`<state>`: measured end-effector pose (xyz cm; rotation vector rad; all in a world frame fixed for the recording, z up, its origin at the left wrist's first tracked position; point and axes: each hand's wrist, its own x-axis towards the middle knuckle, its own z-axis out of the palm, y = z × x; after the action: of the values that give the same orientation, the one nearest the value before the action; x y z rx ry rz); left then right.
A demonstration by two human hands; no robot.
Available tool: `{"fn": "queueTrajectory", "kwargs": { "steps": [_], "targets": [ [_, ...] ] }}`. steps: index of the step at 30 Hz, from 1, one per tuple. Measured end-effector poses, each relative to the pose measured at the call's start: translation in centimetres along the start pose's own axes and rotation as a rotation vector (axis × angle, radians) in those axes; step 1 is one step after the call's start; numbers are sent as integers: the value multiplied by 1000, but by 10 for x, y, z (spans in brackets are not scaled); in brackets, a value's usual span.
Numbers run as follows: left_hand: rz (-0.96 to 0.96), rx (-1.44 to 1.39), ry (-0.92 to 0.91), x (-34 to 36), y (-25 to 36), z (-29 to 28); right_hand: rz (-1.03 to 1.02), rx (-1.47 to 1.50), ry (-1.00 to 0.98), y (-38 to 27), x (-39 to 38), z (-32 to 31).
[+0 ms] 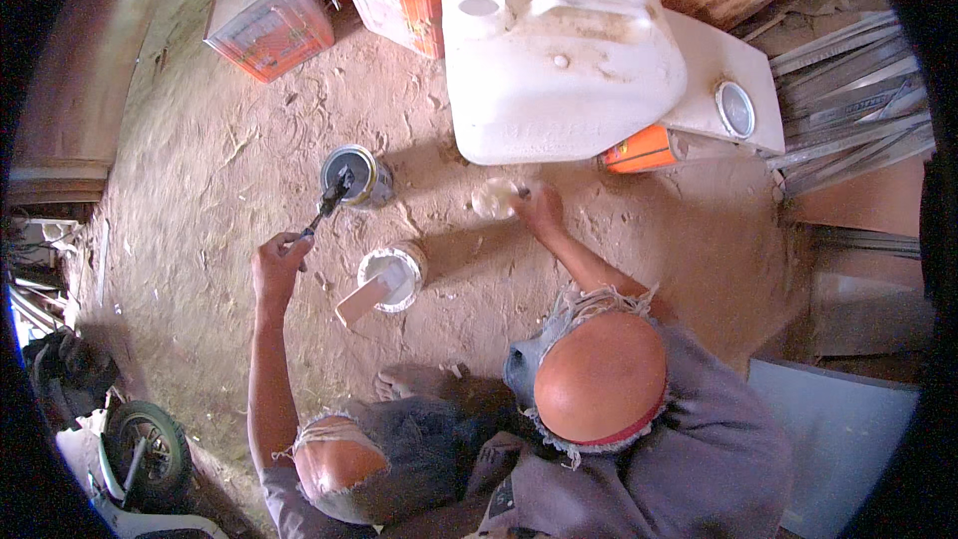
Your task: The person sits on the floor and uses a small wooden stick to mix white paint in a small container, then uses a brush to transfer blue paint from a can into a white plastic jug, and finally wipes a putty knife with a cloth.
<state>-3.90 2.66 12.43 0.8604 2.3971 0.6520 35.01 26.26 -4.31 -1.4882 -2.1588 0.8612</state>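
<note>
My left hand is closed around the handle of a thin tool. The tool's far end is coated with black material and reaches over a round metal can holding something dark grey. In my right hand is a small, round, pale translucent container, low near the ground; its exact kind is unclear. Between and nearer to me stands a white tub of whitish paste, with a flat wooden stick leaning out over its rim.
A big white plastic jerrycan stands beyond my right hand, another white container beside it. Orange-and-white square tins sit at the back left. Metal strips pile up on the right. A wheel is at lower left.
</note>
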Motion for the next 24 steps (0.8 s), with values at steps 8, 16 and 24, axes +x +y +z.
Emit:
{"fn": "queueTrajectory", "kwargs": {
  "steps": [8, 16, 24],
  "targets": [
    [31, -61, 16, -8, 5, -4, -74, 489, -192, -132, -22, -190],
    [47, -63, 30, -6, 12, -3, -946, -429, 604, -261, 155, -267],
    [50, -60, 38, -6, 0, -4, -937, -495, 66, -261, 151, -245]
  ]
}}
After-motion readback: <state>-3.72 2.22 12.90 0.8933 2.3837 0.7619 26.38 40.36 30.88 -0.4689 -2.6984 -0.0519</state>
